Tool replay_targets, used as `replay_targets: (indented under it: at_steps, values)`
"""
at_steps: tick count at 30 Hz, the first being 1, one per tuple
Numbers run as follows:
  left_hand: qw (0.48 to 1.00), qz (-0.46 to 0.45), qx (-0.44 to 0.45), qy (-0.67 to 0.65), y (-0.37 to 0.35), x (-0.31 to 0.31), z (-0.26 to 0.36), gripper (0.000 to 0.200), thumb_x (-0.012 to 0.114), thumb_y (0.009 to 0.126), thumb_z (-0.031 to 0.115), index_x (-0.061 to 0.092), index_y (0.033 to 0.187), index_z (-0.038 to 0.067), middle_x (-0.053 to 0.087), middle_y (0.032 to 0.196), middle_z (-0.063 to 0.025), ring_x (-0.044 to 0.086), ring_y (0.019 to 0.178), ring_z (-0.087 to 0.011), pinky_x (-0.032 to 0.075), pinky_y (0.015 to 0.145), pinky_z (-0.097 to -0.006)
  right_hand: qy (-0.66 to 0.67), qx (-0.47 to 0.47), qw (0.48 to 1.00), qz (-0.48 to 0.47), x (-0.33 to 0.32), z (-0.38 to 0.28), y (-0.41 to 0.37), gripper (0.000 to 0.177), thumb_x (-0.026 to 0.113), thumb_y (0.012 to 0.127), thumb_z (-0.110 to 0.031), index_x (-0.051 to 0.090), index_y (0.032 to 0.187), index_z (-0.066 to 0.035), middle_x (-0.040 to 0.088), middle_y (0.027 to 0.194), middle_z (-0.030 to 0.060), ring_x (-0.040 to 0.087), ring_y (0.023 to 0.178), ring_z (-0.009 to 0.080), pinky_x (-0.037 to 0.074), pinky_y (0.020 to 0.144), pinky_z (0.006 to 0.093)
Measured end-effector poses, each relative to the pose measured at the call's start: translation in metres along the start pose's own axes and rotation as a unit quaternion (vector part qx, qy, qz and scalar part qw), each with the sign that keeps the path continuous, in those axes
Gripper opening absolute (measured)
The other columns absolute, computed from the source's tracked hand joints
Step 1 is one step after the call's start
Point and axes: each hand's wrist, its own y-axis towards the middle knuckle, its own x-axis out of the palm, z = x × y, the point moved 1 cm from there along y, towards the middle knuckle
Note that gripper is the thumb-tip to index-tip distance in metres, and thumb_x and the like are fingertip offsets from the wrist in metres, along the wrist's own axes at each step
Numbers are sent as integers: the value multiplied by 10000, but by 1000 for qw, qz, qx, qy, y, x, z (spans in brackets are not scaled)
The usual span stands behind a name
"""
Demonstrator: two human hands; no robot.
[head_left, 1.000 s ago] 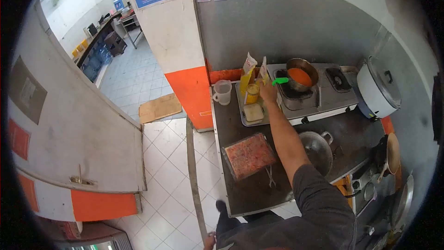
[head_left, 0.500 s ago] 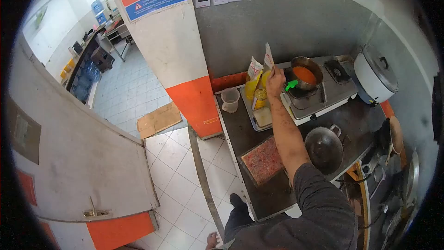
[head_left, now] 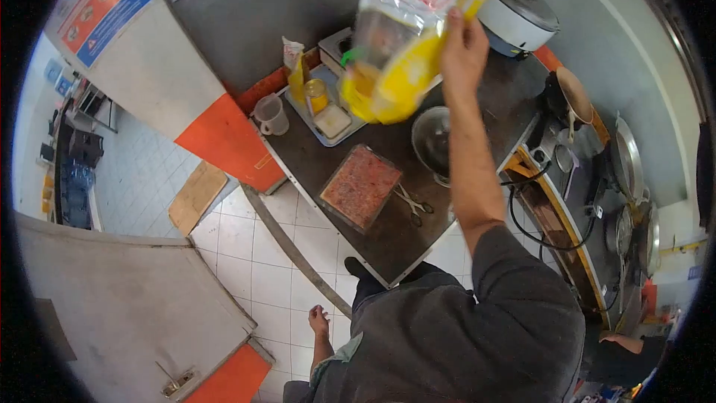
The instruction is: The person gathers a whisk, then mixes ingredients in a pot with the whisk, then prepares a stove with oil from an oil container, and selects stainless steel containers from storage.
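Note:
My right hand (head_left: 464, 52) is raised over the counter, closed on the edge of a yellow and clear plastic pouch (head_left: 406, 78) that looks like a cooking oil refill pack. The pouch hangs tilted and blocks much of the stove (head_left: 335, 43) from view. A bit of green (head_left: 347, 57) shows at its left edge. My left hand (head_left: 319, 321) hangs low beside my body over the tiled floor, fingers loosely curled and apart, holding nothing. Below the pouch lie a pack of red minced-looking food (head_left: 362, 187), scissors (head_left: 413, 204) and a dark wok (head_left: 431, 145).
On the counter's left are a clear plastic jug (head_left: 271, 115) and a tray (head_left: 328, 139) with a yellow can (head_left: 316, 94) and another pouch (head_left: 295, 67). A white rice cooker (head_left: 514, 11) stands behind. Pans (head_left: 628, 157) hang at right; another person's arm (head_left: 623, 342) shows lower right.
My right hand has lifted the pouch from beside the stove and brought it up, closer to me. The view has turned to the right. My left hand still hangs low.

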Motion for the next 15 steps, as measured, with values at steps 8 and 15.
replay_targets:
  at_steps: [8,15]
  values:
    - [924,53,371,76,-53,93,89,202,506,867,157,563,867,-37,579,766,-72,552,675,-122,451,591,-248,-324,-94,896,-290,-206,32,-29,92,515,844,-125,540,889,-49,565,645,157,540,560,269,427,503,339]
    - [907,-208,358,81,-133,307,198,367,498,878,326,587,976,-17,594,819,-60,537,755,-115,433,687,-229,-346,-117,856,-366,-310,122,-35,104,532,822,-138,514,917,-101,559,617,167,574,559,331,448,485,426]
